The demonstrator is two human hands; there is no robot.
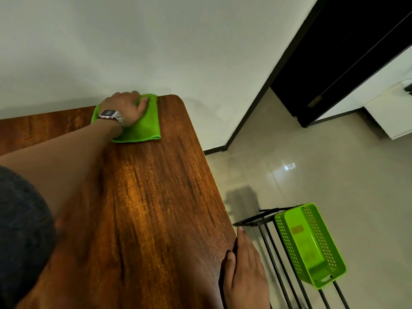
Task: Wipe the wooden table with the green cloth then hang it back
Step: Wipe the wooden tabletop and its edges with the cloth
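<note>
The green cloth (145,123) lies folded flat on the wooden table (160,197), at its far right corner by the wall. My left hand (127,108), with a watch on the wrist, lies on top of the cloth and presses it onto the wood. The fingers reach toward the cloth's far edge. My right hand (245,270) rests against the table's right edge near me, the thumb on the tabletop and the fingers straight along the side.
A black metal rack (265,221) stands on the tiled floor just right of the table, with a green plastic basket (310,244) on it. A white wall runs behind the table. A dark doorway (334,63) and a white cabinet (388,112) are at the far right.
</note>
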